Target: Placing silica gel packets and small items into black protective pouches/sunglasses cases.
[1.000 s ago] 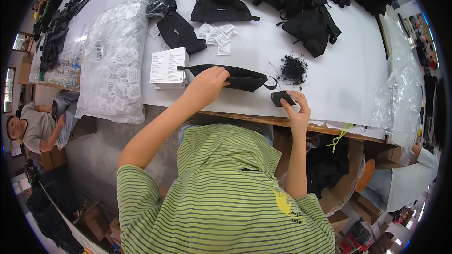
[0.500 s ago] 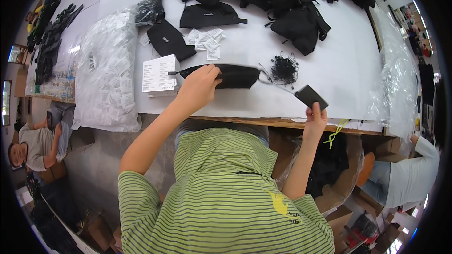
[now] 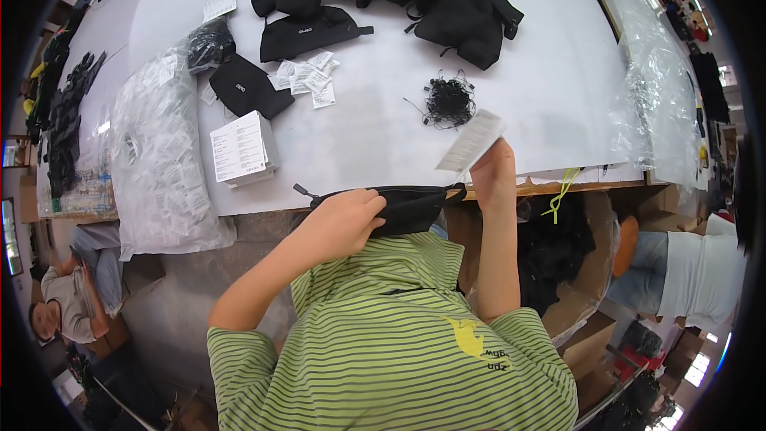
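Note:
A black zip pouch (image 3: 411, 209) is gripped at its upper side by my left hand (image 3: 345, 222), with the fingers closed over it. It hangs at the table's near edge, close to my body, with a zip pull sticking out at its left end. To its right, my right hand (image 3: 493, 171) pinches a card hang tag (image 3: 472, 142), whose printed white face shows. A thin cord seems to run from the tag toward the pouch's right end; where it joins is hard to see. Just beyond the tag lies a tangle of black tag strings (image 3: 449, 100).
A stack of white printed cards (image 3: 238, 148) stands at left, beside a clear bag of small white packets (image 3: 159, 160). Loose packets (image 3: 307, 78) and a flat black pouch (image 3: 249, 86) lie behind. More black pouches (image 3: 463, 24) pile up far back. Seated people flank the table.
The pouch came toward my body, off the tabletop to the near edge. My right hand moved left and raised the tag, which turned from its dark face to its printed white one.

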`<action>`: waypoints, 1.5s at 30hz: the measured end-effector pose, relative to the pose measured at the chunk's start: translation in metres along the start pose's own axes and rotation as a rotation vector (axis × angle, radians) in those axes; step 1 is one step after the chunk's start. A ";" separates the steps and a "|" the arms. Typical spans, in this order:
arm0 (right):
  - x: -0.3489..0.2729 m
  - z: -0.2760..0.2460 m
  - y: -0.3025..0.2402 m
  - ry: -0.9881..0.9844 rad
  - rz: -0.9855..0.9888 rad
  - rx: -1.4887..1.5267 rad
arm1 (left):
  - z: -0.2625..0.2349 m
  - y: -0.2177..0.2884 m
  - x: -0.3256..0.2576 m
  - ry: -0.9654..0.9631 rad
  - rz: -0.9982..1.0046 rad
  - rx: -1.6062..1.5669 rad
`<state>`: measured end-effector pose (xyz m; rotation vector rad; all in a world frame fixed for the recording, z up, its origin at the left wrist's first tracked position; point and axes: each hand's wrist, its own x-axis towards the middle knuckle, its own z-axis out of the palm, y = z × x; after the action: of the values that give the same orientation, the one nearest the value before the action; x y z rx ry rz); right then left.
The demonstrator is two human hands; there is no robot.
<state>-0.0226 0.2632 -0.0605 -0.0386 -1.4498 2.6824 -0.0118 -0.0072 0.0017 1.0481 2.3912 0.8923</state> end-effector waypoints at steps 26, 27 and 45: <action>0.017 -0.001 -0.015 0.744 0.134 0.285 | -0.002 0.011 0.000 -0.065 0.062 -0.030; 0.018 -0.002 -0.016 0.773 0.151 0.310 | -0.003 0.012 0.000 -0.077 0.061 -0.033; 0.004 0.033 -0.039 0.227 0.017 -0.677 | -0.017 0.012 0.002 -0.081 0.060 0.081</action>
<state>-0.0260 0.2569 -0.0096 -0.3845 -2.1798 1.9836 -0.0165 -0.0058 0.0216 1.1700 2.3574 0.7635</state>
